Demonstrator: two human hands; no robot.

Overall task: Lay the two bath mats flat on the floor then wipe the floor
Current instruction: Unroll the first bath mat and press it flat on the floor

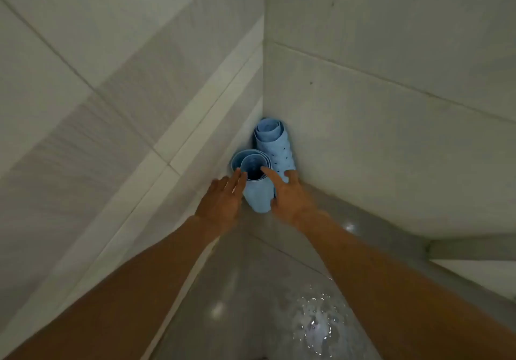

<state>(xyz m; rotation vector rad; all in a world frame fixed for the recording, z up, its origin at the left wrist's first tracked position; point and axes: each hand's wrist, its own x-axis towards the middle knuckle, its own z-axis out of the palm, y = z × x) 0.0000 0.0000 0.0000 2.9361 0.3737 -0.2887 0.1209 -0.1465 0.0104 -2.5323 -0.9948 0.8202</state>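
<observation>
I log both pale-blue rolled rubber bath mats [258, 183] [275, 147] upright in the corner, unlaid; my left hand [220, 200] and right hand [290, 195], open, flank the nearer; wet grey floor [251, 290] unwiped.

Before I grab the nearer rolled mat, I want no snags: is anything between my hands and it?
Nothing visible. The left hand and right hand flank the nearer rolled mat, fingers open at its top rim. The second rolled mat stands behind it in the corner, close enough that it might get bumped.
</observation>
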